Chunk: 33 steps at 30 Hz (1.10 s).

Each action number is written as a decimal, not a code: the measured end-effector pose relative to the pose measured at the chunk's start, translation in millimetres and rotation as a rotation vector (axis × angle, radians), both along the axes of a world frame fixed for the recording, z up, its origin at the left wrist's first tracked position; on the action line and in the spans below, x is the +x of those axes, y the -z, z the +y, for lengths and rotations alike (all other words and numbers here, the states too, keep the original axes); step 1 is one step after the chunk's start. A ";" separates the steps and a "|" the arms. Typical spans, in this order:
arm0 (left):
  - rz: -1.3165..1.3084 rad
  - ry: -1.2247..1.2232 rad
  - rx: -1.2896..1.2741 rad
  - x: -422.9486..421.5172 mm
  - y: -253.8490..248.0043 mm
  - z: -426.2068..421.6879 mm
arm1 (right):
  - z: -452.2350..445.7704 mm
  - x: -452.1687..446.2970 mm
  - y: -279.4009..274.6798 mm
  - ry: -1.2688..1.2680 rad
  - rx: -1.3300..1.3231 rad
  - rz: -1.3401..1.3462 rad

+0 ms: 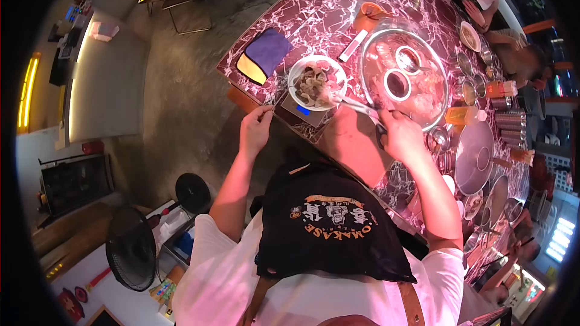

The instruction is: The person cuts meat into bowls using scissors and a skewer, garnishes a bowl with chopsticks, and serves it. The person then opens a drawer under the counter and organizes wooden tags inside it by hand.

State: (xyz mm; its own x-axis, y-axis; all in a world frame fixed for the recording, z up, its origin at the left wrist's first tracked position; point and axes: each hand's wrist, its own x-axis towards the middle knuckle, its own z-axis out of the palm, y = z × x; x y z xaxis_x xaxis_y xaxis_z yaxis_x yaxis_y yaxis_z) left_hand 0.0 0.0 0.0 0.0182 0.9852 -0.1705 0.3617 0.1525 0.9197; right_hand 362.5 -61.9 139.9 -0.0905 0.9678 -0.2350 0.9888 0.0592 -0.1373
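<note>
My right hand [400, 136] is wrapped round the dark handle of what look like metal scissors [360, 107]. Their silver end reaches to the near right rim of a white bowl [292, 87]. Pieces of meat [313, 84], brown and pinkish, fill this bowl, which rests on a flat kitchen scale [314, 118] with a lit blue display. Off the table's near left edge, my left hand [256, 128] has its fingers pinched together; whether anything is between them cannot be made out. Just right of the bowl stands a large clear basin [365, 84] holding pale pink food and two round containers.
A folded purple and yellow cloth [266, 54] lies at the table corner. A brown board [356, 148] sits by the near edge. Beyond the basin are an orange container [370, 17], a large round tray [474, 157] and several metal bowls. Other people are around the table's far side.
</note>
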 end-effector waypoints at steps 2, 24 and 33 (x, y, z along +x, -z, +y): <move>0.009 0.035 -0.007 0.7 -4.4 4.5 | 9.9 -9.3 10.6 0.033 0.097 0.014; 0.830 0.961 0.390 410.6 -28.2 115.9 | -39.1 255.3 103.1 0.615 -0.046 -0.098; 1.080 1.065 0.244 495.4 -17.5 143.5 | -42.4 284.8 82.9 0.606 -0.240 -0.064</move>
State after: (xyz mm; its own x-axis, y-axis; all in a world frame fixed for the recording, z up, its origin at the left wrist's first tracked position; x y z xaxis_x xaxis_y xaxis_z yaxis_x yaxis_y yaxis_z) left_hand 495.4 143.5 17.5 0.6879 0.6010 -0.4068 0.6921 -0.7120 0.1184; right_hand 647.3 -104.3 57.0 0.4762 0.7628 -0.4375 0.8438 -0.5364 -0.0167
